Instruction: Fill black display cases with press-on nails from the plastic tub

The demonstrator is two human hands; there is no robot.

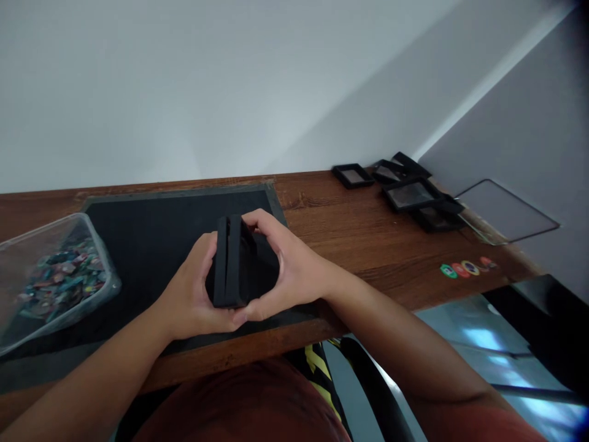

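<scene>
Black slotted case (237,264), held edge-up over the dark mat (151,227) near the front of the wooden surface (331,227). A narrow slit runs lengthwise between its two slabs; whether its lower edge touches the mat is hidden. Left hand (193,294): fingers closed about the case's left side, thumb reaching round the near end. Right hand (292,270): fingers gripping the far end and thumb the near end, the palm arched away from the right side. The thumbs meet at the near end, an arrangement that probably steadies both slabs at once and leaves the slit facing the wearer. The mat presumably guards the wood. At left, a clear plastic tub (113,282) contains small mixed-coloured pieces (64,276), its walls likely serving to stop them scattering. At far right, black frames (411,193) lie grouped, some overlapping, perhaps to free the working area; round stickers (470,267) mark the wood nearer the front edge.
</scene>
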